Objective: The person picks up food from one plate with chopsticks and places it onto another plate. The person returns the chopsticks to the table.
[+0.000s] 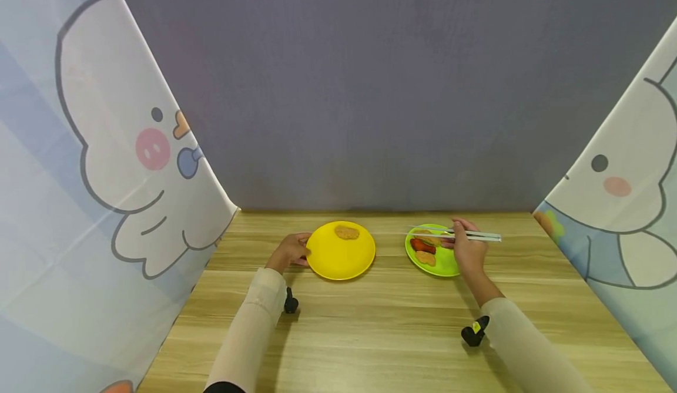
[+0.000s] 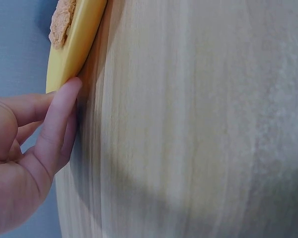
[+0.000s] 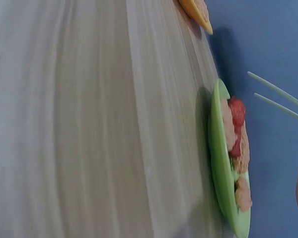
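Pale wooden planks form the surface [image 1: 402, 322], which is backed by a grey cloth wall [image 1: 370, 87] and flanked by curtains [image 1: 95, 164] printed with a cartoon duck. At the left, the left hand [image 1: 290, 251] is laid against the near-left rim of a yellow plate [image 1: 338, 258]; in the left wrist view one straight finger is seen touching the rim, while the other fingers are loosely curled and grip nothing. A single round brown piece of food [image 1: 347, 232] is carried at the far side of that plate. Well to the right, a green plate [image 1: 446, 265] is set on the surface, loaded with brown pieces and a red piece [image 1: 422, 245]. A pair of pale chopsticks [image 1: 460, 235] is gripped in the right hand [image 1: 468, 249], with the tips held apart above the food on the green plate.
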{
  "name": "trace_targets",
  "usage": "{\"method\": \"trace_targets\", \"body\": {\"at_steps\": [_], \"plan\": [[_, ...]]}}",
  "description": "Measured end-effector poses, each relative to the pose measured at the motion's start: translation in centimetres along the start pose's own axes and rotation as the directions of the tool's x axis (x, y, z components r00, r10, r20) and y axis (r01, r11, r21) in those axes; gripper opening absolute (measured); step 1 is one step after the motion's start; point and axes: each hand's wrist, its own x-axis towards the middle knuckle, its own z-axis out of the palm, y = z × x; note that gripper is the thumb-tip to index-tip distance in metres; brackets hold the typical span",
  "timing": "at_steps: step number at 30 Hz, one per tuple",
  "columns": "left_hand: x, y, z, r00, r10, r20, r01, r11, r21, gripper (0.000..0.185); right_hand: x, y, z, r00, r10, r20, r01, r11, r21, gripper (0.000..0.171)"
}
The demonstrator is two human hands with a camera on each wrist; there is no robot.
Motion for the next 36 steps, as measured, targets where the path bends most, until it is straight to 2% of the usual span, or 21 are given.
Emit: {"method": "trace_targets", "body": {"at_steps": [6,11,15,18,23,26,28,36], "plan": [[0.2,-0.2,0.0,1.0,0.008,0.007,-0.008,1.0,-0.011,0.063,-0.4,0.6,1.7,0.998,-0.007,0.063,0.009,1.0,-0.024,0.013],[0.2,-0.3,0.0,1.0,0.003,-0.001,-0.003,1.0,-0.008,0.063,-1.0,1.5,3.2,0.994,0.026,0.107,-0.017,0.996,-0.087,0.014],[0.2,-0.2,0.1,1.0,0.0,-0.009,0.0,1.0,-0.003,0.062,-1.1,2.1,4.4,0.991,0.055,0.122,-0.038,0.99,-0.137,0.028],[0.1,-0.1,0.1,1.0,0.0,-0.014,0.0,1.0,0.005,0.062,-1.2,2.3,5.3,0.988,0.078,0.13,-0.059,0.988,-0.144,0.035],[0.1,0.0,0.1,1.0,-0.001,-0.016,0.001,1.0,0.005,0.063,-1.1,2.5,6.9,0.983,0.103,0.152,-0.091,0.993,-0.08,0.028],[0.2,0.1,0.0,1.0,0.003,-0.015,-0.003,1.0,-0.003,0.063,-1.1,2.7,7.6,0.979,0.079,0.187,-0.068,0.996,-0.062,0.024],[0.2,0.1,0.0,1.0,0.009,-0.013,-0.009,1.0,-0.005,0.063,-1.1,2.8,8.1,0.976,0.066,0.208,-0.047,0.994,-0.094,0.024],[0.1,0.0,0.0,1.0,-0.008,-0.004,0.008,1.0,-0.017,0.063,-1.7,3.5,10.1,0.962,-0.006,0.274,0.042,0.991,-0.127,0.032]]}}
